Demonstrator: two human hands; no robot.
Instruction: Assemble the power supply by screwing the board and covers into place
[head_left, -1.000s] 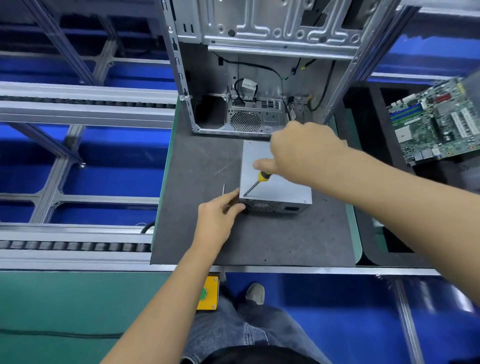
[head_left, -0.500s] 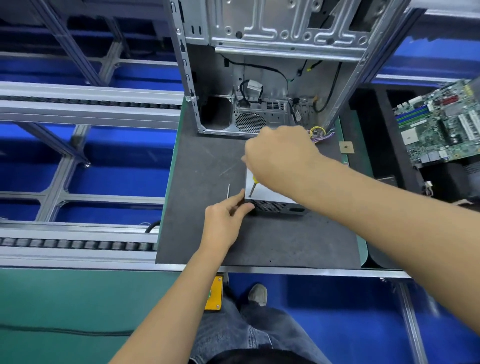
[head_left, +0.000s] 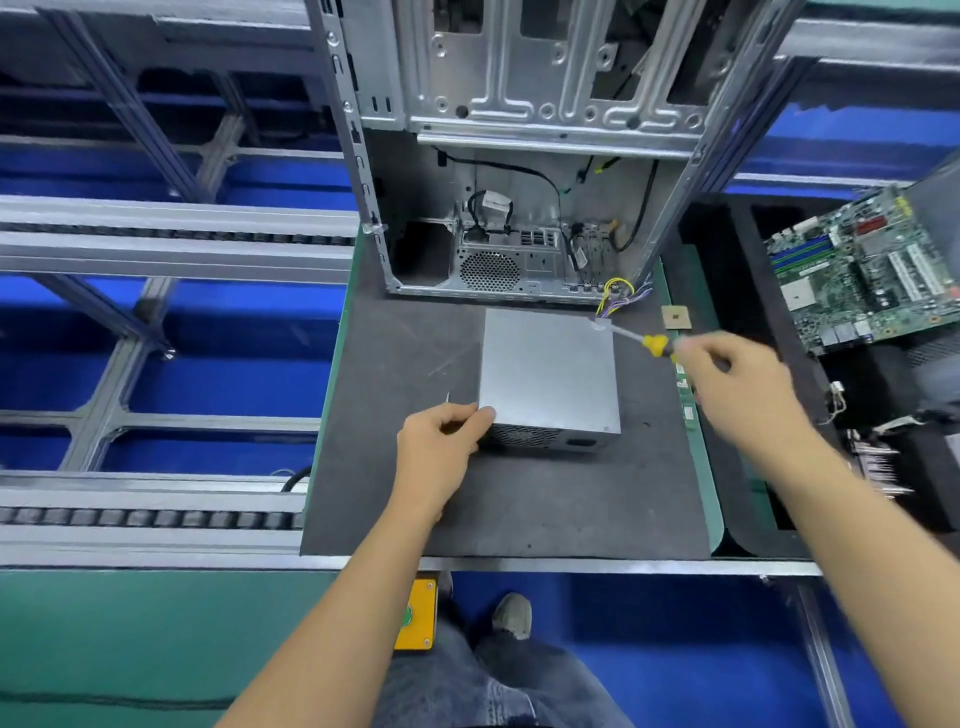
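A grey metal power supply box (head_left: 548, 371) lies on the dark mat (head_left: 415, 338), its vented side facing me. My left hand (head_left: 441, 436) grips the box's near left corner. My right hand (head_left: 727, 371) is to the right of the box and holds a yellow-handled screwdriver (head_left: 636, 340). The screwdriver's shaft points left and its tip rests at the box's far right top corner. A bundle of coloured wires (head_left: 615, 296) comes out behind that corner.
An open computer case (head_left: 519, 156) stands upright just behind the box. A green motherboard (head_left: 862, 270) lies in a black tray at right. A small square chip (head_left: 676, 318) sits on the mat's right edge. Roller conveyor rails (head_left: 156, 244) run at left.
My right hand has swung the screwdriver from the box's near left corner across to its far right corner. My left hand stays on the near left corner.
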